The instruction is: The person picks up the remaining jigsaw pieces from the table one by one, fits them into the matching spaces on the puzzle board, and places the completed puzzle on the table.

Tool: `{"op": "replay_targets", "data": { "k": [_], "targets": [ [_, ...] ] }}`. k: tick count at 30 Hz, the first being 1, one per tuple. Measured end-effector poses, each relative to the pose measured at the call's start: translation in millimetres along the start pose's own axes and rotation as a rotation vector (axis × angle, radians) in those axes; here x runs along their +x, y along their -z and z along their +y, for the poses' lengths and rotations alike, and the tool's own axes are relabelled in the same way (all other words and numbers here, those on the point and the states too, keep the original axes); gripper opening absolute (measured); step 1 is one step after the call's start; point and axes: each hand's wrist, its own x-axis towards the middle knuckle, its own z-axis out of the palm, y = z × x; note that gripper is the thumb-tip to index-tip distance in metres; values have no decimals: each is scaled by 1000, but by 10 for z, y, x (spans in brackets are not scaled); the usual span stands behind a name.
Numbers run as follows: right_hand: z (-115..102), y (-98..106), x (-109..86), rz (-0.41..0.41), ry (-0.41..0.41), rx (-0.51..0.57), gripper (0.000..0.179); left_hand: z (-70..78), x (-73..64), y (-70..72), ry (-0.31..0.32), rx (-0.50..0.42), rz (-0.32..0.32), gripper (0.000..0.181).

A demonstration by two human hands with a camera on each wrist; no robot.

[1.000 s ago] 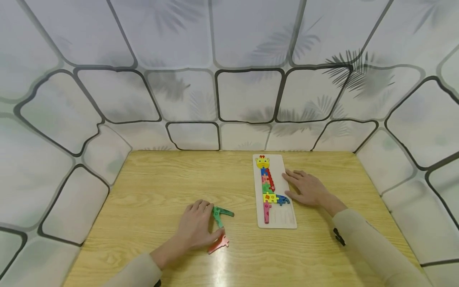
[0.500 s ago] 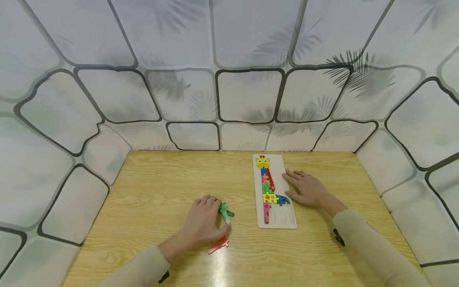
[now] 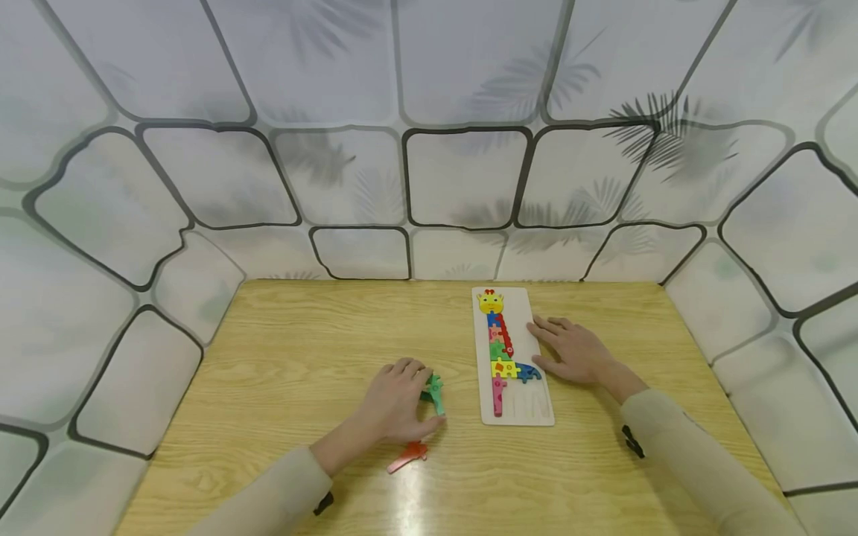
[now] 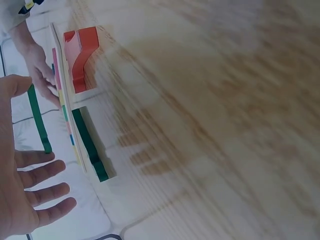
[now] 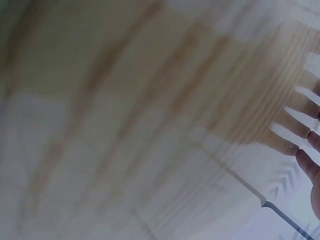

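My left hand (image 3: 398,402) pinches a green puzzle piece (image 3: 436,394) between thumb and forefinger, its edge turned to the left wrist camera. The other fingers of that hand are spread. A dark green piece (image 4: 90,145) lies on the table just past it, mostly hidden in the head view. Below the left thumb lies a red piece (image 3: 407,456). My right hand (image 3: 573,352) rests at the right edge of a pale giraffe puzzle board (image 3: 519,316), fingertips on its rim. In the right wrist view only some fingers (image 5: 310,160) show at the right edge.
The board holds a yellow giraffe head (image 3: 491,302), a red mane strip (image 3: 506,335), a yellow body piece (image 3: 504,370), a blue piece (image 3: 528,373) and a pink leg (image 3: 498,396). Bare leg recesses show at its lower right. Patterned walls (image 3: 462,179) surround the wooden table (image 3: 302,335).
My left hand has moved right and slightly away from me, lifting and turning the green piece off the dark green one. The red piece stays put. My right hand has not moved.
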Motion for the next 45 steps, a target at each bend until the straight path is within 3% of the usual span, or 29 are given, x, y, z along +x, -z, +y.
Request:
{"op": "replay_targets", "data": {
  "k": [13,19,28,45],
  "targets": [
    [2,-4,-2,19,10,-5,74,59,173,15,-69,1,-1,81],
    [0,3,0,12,6,-3,74,107,255,41,-94,-45,-25,80],
    [-13,11,-1,13,9,-1,74,145,338,-77,-133,-27,-44,81],
    [-31,16,3,21,8,-14,74,324,496,-63,-173,-16,-89,84]
  ]
}}
